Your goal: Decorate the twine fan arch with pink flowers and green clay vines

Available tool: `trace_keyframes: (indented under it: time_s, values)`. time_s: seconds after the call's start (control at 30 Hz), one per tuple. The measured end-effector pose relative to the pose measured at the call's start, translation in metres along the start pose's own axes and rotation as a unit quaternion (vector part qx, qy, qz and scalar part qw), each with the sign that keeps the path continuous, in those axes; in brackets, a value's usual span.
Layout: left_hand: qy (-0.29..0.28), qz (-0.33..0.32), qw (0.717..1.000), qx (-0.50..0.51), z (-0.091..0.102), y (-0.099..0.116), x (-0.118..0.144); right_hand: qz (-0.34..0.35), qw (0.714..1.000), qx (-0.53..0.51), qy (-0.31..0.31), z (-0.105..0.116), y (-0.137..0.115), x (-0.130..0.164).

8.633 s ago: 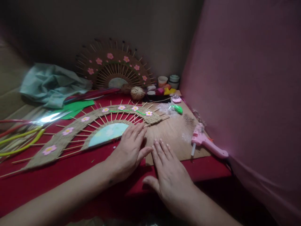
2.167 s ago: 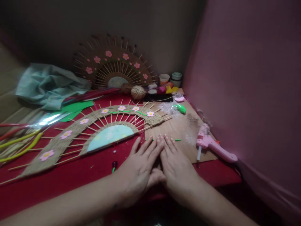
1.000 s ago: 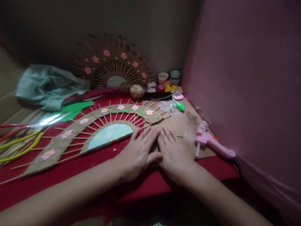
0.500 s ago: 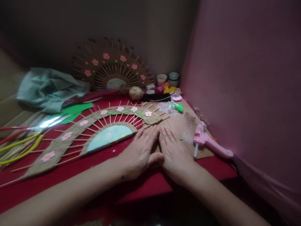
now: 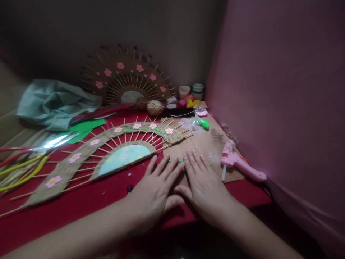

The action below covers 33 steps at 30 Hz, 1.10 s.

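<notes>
My left hand [image 5: 157, 189] and my right hand [image 5: 205, 185] lie flat, side by side, with fingers stretched forward over the cardboard sheet [image 5: 229, 176]. Under the fingers runs a thin strand of green clay [image 5: 175, 160]; short pieces show between the fingers and right of my right hand, the rest is hidden. Left of my hands rests a twine-wrapped stick fan [image 5: 88, 154], with pink clay flowers and a green vine along its band and a pale blue half-circle at its centre. A lump of green clay [image 5: 202, 124] sits in clear plastic beyond my right hand.
A pink glue gun [image 5: 237, 162] lies on the cardboard's right edge, by the pink wall [image 5: 283, 90]. Another flowered fan [image 5: 126, 77] leans at the back, behind a ball of twine [image 5: 155, 107]. Pale cloth [image 5: 56, 104] and green sheets [image 5: 86, 129] lie left.
Both hands have drawn back toward me across the cardboard, and more of the green strand shows between the fingers. A small dark round thing has come into sight beside my left wrist.
</notes>
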<state>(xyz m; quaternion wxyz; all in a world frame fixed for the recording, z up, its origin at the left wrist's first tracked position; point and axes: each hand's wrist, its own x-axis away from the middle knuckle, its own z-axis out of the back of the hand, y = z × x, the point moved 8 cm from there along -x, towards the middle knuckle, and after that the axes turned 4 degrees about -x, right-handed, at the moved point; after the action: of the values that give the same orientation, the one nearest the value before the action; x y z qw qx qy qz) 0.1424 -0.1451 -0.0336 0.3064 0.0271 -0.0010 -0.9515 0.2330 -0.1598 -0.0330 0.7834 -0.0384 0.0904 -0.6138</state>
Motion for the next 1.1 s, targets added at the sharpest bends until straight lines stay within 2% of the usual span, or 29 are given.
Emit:
trace_keyframes:
  time_s: [0.1,0.2,0.33,0.4,0.47,0.6,0.7,0.77,0.93,1.03,1.1]
  values:
    - [0.015,-0.026,1.0,0.003,0.001,0.003,0.009,0.013,1.0,-0.004,0.0,0.0,-0.001,0.007]
    - [0.042,0.017,0.999,0.03,0.014,-0.014,0.004,-0.008,1.0,-0.002,0.014,0.011,0.005,0.005]
    - [0.066,0.054,0.993,0.08,0.035,-0.033,-0.005,-0.006,0.995,-0.02,0.097,0.037,0.008,0.013]
    - [0.073,0.055,0.992,0.092,0.04,-0.032,-0.006,0.005,0.99,-0.023,0.136,0.041,0.006,0.025]
    - [0.06,0.039,0.993,0.094,0.037,-0.023,-0.006,0.014,0.988,-0.017,0.152,0.037,0.003,0.034]
    - [0.0,0.002,0.998,0.066,0.021,-0.002,-0.01,0.021,0.992,0.009,0.123,0.016,0.001,0.026]
    - [-0.011,0.009,0.999,0.039,0.013,0.006,-0.012,-0.003,0.995,0.032,0.095,0.006,0.004,0.012]
    - [-0.003,0.021,1.0,0.023,0.01,0.007,-0.01,-0.013,0.995,0.044,0.088,0.002,0.004,0.01]
    - [0.031,0.021,0.999,0.03,0.009,0.006,0.006,0.011,0.993,0.057,0.098,-0.002,-0.003,0.028]
    - [0.084,0.044,0.992,0.084,0.022,-0.01,0.014,-0.005,0.996,0.044,0.078,0.001,-0.001,0.024]
    - [0.111,0.082,0.983,0.12,0.03,-0.026,0.017,-0.028,0.997,0.038,0.057,0.005,0.002,0.015]
